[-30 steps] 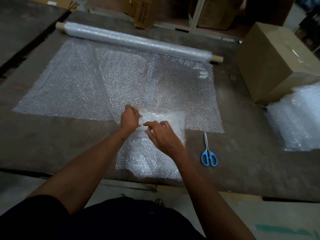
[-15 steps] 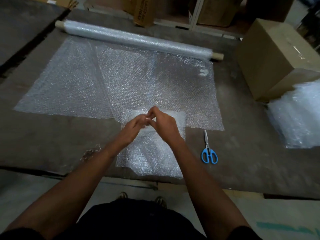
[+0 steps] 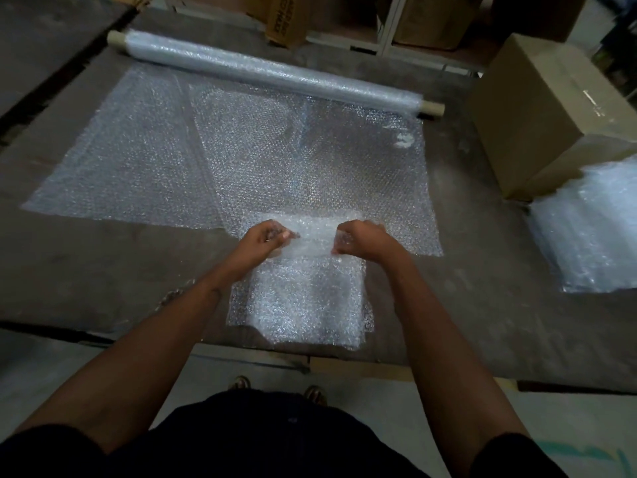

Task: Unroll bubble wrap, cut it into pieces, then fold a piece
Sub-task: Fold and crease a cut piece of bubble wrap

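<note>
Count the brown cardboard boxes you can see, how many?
3 clearly: one big box on the table's right side, one at the far edge, one by the shelf behind. More may be hidden.

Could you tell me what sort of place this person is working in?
Probably a packing or warehouse area: a long bubble wrap roll on a worn worktable, a plain cardboard box beside it, and more boxes on shelving behind.

Dark print on the cardboard carton at the far edge is too blurred to read.
</note>
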